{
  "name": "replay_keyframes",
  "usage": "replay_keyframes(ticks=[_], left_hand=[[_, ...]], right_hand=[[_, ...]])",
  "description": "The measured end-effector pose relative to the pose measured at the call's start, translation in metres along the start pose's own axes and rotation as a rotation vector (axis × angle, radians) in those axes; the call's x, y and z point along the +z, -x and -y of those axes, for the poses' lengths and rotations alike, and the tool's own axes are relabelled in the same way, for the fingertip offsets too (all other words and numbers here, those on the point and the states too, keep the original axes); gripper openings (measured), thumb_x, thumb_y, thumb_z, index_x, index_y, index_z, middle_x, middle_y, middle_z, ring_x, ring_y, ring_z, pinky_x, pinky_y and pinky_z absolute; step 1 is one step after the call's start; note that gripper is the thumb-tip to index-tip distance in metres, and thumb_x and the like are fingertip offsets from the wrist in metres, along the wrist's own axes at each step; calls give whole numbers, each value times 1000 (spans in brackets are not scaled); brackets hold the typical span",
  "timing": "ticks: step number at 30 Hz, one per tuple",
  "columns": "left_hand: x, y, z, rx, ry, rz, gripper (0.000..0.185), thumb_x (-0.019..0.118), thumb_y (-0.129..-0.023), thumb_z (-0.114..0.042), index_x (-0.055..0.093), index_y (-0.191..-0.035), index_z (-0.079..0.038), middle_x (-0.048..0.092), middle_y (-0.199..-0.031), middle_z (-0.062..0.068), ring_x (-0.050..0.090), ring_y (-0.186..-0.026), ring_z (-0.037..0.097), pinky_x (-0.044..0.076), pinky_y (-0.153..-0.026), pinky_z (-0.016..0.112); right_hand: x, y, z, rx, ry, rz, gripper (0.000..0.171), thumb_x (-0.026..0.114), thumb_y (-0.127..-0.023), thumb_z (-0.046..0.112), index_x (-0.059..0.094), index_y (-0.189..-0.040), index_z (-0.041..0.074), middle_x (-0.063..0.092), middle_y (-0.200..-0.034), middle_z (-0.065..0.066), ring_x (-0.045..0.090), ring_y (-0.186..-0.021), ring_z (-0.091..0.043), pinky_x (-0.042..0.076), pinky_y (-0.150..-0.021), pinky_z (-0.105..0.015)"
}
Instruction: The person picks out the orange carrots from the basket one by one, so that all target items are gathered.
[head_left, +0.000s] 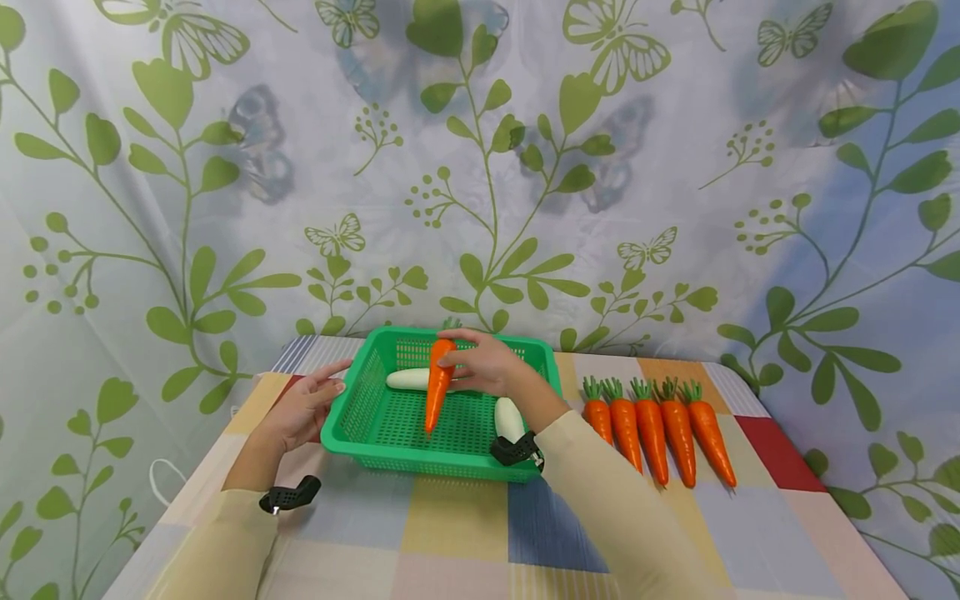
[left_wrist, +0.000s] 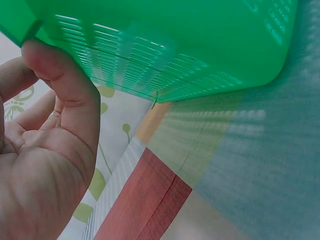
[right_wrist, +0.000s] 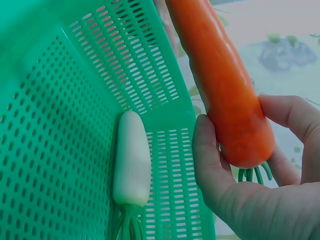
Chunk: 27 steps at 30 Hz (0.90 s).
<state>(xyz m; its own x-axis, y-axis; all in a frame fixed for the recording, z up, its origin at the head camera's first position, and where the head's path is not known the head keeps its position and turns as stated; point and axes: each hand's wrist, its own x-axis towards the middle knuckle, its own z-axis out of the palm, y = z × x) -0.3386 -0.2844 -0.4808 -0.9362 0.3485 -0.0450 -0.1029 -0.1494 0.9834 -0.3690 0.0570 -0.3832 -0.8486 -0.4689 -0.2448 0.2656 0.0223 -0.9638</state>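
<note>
My right hand [head_left: 486, 365] holds an orange carrot [head_left: 438, 385] above a green plastic basket [head_left: 420, 463]. In the right wrist view, thumb and fingers pinch the carrot [right_wrist: 225, 85] near its thick end, beside its green stalks. Two white radishes lie in the basket: one radish [head_left: 407, 380] toward the back left, the other radish [head_left: 508, 418] at the right, partly behind my right wrist. My left hand [head_left: 306, 408] is at the basket's left rim with its fingers loosely spread. In the left wrist view a fingertip [left_wrist: 42, 57] meets the rim.
Several carrots [head_left: 652, 429] lie side by side on the table, right of the basket, with their stalks toward the back. A patchwork-checked cloth [head_left: 457, 521] covers the table. A leaf-patterned curtain [head_left: 480, 167] hangs behind. A white cable [head_left: 157, 479] loops beside the left edge.
</note>
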Motion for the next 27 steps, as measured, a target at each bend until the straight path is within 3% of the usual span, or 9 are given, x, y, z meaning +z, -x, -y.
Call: replay_keyframes(ticks=[16,27], left_hand=[[5,4,2,-2,7,-16,64,50,-109,-20,18,-164,-11,64,-122,2,73,-104,13,62,-89,34],[6,5,0,-2,17,-16,64,50,-109,-20,18,-164,-11,64,-122,4,73,-104,14,62,-89,34]], right_hand=[[-26,24,-10,-63,0,-29,55,67,-95,-2,58,-144,21,61,-132,-19,70,-105,-31,62,-85,-44],[-39,46,-13,-103,-16,-73,56,68,-94,-3,57,-145,17,60,-132,-16,66,-103,-29,59,-89,-47]])
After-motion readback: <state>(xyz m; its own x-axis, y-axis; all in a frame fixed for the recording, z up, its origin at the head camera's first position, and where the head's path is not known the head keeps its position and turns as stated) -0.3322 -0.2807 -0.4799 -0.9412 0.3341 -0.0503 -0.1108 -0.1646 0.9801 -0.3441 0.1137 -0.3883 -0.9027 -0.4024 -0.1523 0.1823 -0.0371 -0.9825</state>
